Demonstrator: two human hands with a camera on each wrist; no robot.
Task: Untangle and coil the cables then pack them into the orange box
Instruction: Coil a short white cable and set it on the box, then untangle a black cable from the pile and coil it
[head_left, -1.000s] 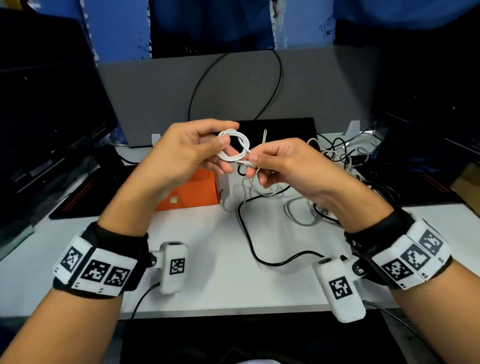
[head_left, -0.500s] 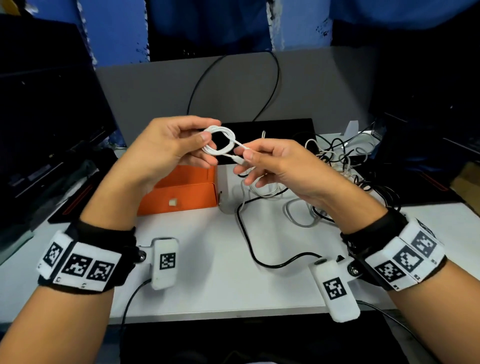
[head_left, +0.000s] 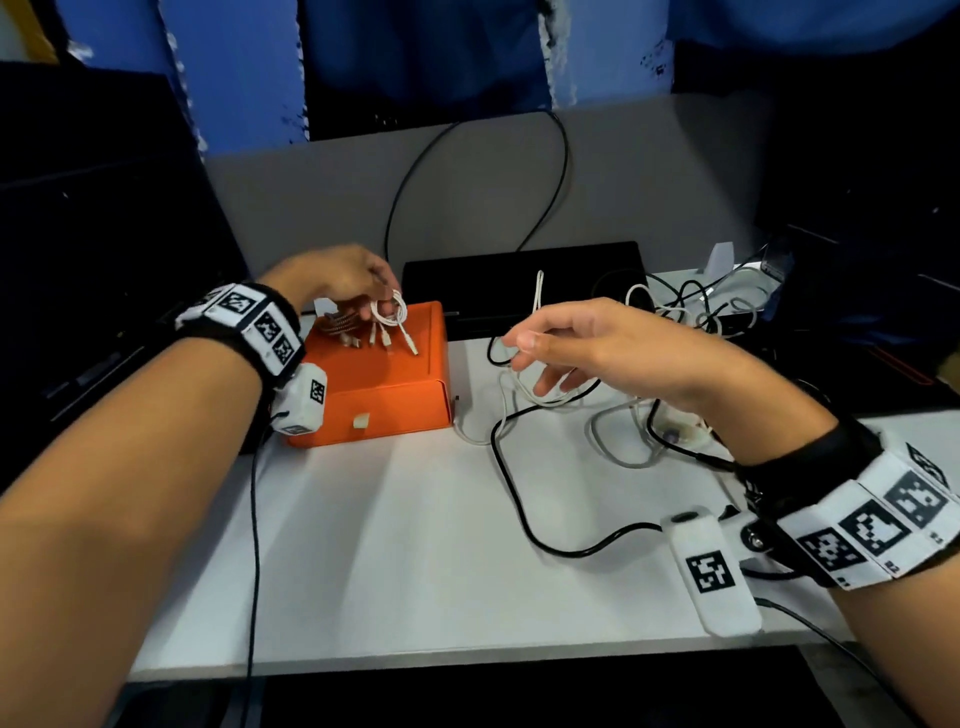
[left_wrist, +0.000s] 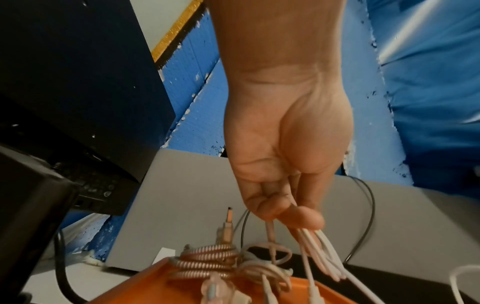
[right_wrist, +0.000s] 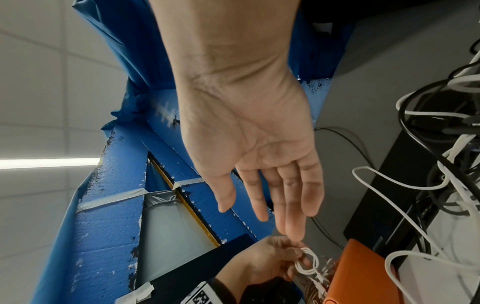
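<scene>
Pinching a small coiled white cable (head_left: 390, 310) between thumb and fingertips, the left hand (head_left: 332, 278) is hovering over the back of the orange box (head_left: 387, 402) — its grip is clamped on the loops, and the cable's plug ends are dangling down toward the box's open top. In the left wrist view, the white strands are fanning out below the thumb, and a copper-coloured spiral cable (left_wrist: 205, 261) is already lying inside the box with other pale coils beside it. The box is sitting on the white surface (head_left: 415, 545) at about 10 o'clock from the middle of the head view, just in front of a flat black device (head_left: 524, 270).

The right hand (head_left: 587, 348) is hanging in the air at about 1 o'clock, holding nothing; its grip is apart, fingers relaxed and pointing left toward the box. Beneath and behind it — from 1 to 3 o'clock — a tangle of white and black cables (head_left: 691, 317) is still lying loose on the surface, and one long black cable (head_left: 519, 499) is looping forward toward the near edge.
</scene>
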